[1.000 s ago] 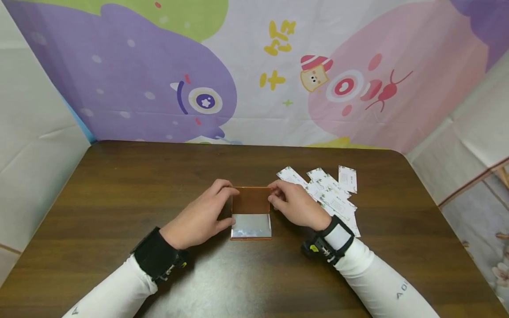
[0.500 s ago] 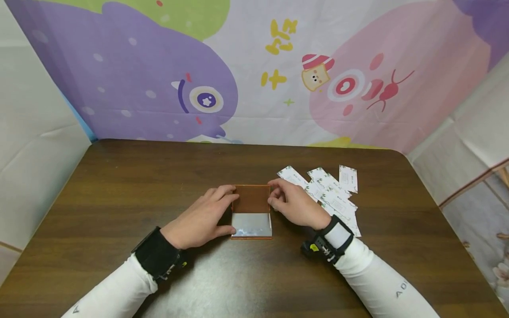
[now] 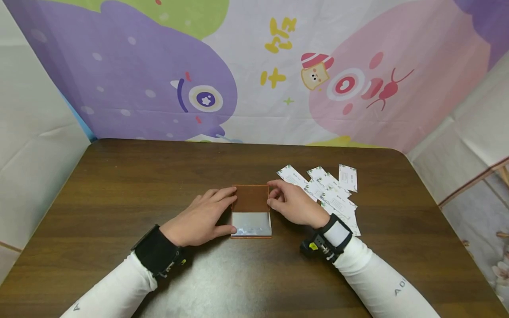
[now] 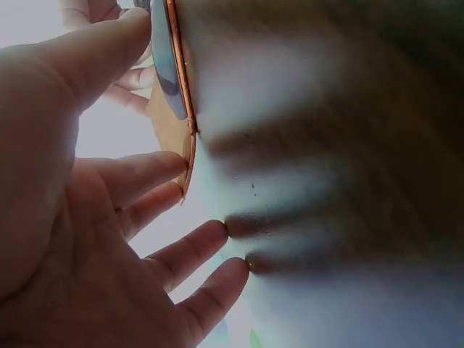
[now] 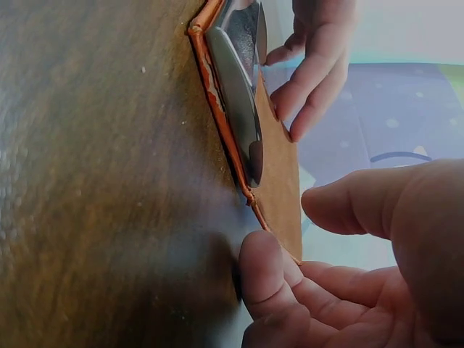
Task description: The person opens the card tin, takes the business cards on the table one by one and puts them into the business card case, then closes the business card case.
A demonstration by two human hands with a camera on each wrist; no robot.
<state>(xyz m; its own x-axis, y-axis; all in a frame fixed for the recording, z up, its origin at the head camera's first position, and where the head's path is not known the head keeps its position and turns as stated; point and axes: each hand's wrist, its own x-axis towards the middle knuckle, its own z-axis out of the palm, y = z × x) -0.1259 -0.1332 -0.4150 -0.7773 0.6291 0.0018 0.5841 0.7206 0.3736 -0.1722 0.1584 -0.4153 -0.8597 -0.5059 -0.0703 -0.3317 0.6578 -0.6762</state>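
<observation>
A brown leather card case (image 3: 250, 198) lies unfolded on the table, its shiny metal inner tray (image 3: 251, 224) towards me. Along the case's left side is my left hand (image 3: 200, 216), its fingers spread and fairly straight. Two of its fingertips rest at the lid's edge, the thumb on the tray's left side; the other two fingertips (image 4: 248, 262) touch the table. At the lid's far right corner, my right hand (image 3: 296, 205) holds the edge with curled fingers (image 5: 262, 264), its thumb over the lid's side.
Several white printed cards (image 3: 338, 201) lie overlapping just beyond the right hand, with one card (image 3: 347, 177) apart at their upper right. The brown wooden table (image 3: 139, 176) ends at a cartoon-printed backdrop (image 3: 270, 123).
The lid has tipped slightly further back and lies flatter. My left fingers have spread and straightened along its edge. The right hand has barely moved, and the cards lie as before.
</observation>
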